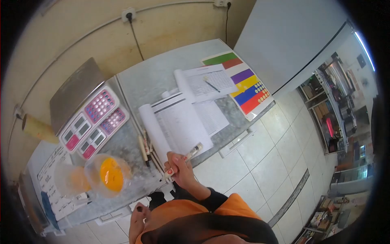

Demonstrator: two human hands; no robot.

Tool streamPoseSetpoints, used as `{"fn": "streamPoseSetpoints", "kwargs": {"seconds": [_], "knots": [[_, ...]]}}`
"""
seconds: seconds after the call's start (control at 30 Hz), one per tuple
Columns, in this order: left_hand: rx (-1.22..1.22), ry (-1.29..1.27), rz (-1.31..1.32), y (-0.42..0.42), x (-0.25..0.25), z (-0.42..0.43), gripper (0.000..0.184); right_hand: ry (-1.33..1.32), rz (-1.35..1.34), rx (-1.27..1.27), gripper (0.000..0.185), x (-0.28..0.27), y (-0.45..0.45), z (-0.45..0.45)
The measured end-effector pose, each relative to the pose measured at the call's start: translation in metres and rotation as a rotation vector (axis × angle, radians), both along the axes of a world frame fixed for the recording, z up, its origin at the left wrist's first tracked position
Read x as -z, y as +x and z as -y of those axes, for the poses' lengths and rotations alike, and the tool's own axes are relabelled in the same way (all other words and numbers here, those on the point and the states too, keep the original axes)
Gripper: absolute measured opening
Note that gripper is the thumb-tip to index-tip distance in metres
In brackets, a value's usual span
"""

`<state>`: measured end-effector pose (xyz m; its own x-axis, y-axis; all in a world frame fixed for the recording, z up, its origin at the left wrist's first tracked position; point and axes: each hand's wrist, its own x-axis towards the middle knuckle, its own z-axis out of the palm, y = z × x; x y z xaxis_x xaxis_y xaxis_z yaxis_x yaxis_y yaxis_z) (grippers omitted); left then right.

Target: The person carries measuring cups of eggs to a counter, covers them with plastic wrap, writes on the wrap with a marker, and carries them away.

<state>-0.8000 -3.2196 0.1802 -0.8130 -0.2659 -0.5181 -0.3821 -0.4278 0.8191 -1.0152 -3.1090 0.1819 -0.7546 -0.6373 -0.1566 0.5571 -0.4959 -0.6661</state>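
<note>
My right hand (181, 170) is closed around a white marker (195, 151), which sticks out on both sides of the fist, near the front edge of the table. Lower down and close to my body, my left hand (137, 219) has its fingers curled around a small dark thing (140, 209) too small to name. Just beyond the right hand lie several sheets of paper (180, 122) with curled edges. Left of them, several more markers (144, 150) rest on the tabletop.
Two scales (91, 122) with pink keypads stand at the left. Near them are a plastic tub with orange contents (111, 175) and a handwritten sheet (55, 179). A pencil (212, 85) lies on printed pages, beside a coloured striped board (243, 87). Shelves (325, 105) stand far right.
</note>
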Motion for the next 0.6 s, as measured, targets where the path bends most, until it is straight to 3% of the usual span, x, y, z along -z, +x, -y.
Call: {"fn": "streamPoseSetpoints", "kwargs": {"seconds": [0.1, 0.17, 0.3, 0.37, 0.43, 0.6], "knots": [[0.003, -0.161, -0.066, -0.007, 0.015, -0.002, 0.01, -0.052, 0.083, 0.089, 0.035, 0.022, -0.007, -0.024], [-0.027, -0.286, -0.011, -0.014, 0.015, -0.005, 0.017, 0.081, 0.241, 0.236, 0.034, 0.03, -0.011, -0.034], [-0.152, -0.232, 0.001, -0.021, 0.017, -0.013, 0.019, 0.113, 0.401, 0.372, 0.032, 0.045, -0.02, -0.044], [0.008, -0.649, 0.003, -0.013, 0.026, -0.01, 0.018, 0.063, 0.221, 0.425, 0.03, 0.054, -0.025, -0.042], [0.14, -0.91, 0.037, -0.024, 0.003, -0.009, 0.02, -0.017, 0.113, 0.449, 0.028, 0.058, -0.034, -0.037], [0.071, -0.877, 0.096, 0.002, 0.006, -0.001, 0.023, 0.08, -0.022, 0.504, 0.021, 0.019, -0.05, -0.003]]}}
